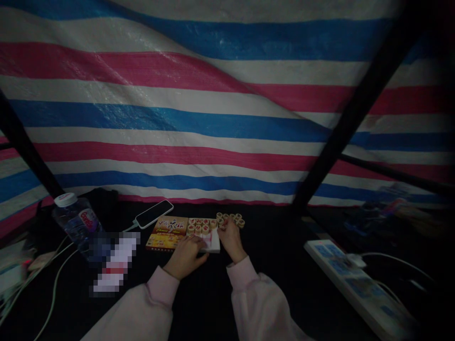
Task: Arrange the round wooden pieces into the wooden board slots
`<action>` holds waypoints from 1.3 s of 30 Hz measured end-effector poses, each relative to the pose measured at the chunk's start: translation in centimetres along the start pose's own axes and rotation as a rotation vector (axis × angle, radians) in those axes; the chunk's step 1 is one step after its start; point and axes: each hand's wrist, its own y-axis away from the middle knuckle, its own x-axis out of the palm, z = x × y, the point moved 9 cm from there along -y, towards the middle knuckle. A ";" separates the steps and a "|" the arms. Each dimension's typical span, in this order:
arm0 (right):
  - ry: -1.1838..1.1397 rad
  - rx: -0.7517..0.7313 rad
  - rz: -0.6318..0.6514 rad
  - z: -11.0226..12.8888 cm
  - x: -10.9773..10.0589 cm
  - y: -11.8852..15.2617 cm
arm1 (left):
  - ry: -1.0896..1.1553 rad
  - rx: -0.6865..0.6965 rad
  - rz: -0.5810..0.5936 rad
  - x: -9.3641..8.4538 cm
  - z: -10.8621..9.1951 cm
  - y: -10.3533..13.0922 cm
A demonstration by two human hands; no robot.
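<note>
A Chinese chess box lies on the dark surface, its printed yellow and red lid (170, 228) to the left and a white tray (214, 242) to the right. Round wooden Chinese chess pieces (198, 225) with red characters sit in rows in the tray. More pieces with dark characters (241, 222) are grouped just beyond the tray's right corner. My left hand (186, 255) lies over the near side of the lid and tray, fingers stretched out. My right hand (232, 239) reaches to the dark-character group, fingers closed round a piece at the tray's right edge, mostly hidden.
A white phone (154, 214) on a cable lies behind the box. Left of it stand a clear plastic bottle (80, 222) and tangled white cables (59, 270). A long white power strip (350, 279) with plugs is at the right. Striped sheeting (195, 156) hangs behind, with dark poles (341, 137).
</note>
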 end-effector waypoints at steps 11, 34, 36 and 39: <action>0.216 -0.252 0.110 4.5 0.5 1.9 | 0.005 0.010 -0.002 0.0 0.0 -0.1; 0.101 -0.277 0.108 2.8 2.4 1.3 | 0.006 0.013 -0.016 -0.2 -0.1 0.1; 0.089 -0.273 0.110 2.7 2.5 1.3 | 0.004 0.020 -0.016 -0.1 -0.1 0.1; 0.092 -0.275 0.117 2.8 2.4 1.3 | -0.002 0.023 -0.018 -0.2 -0.2 0.0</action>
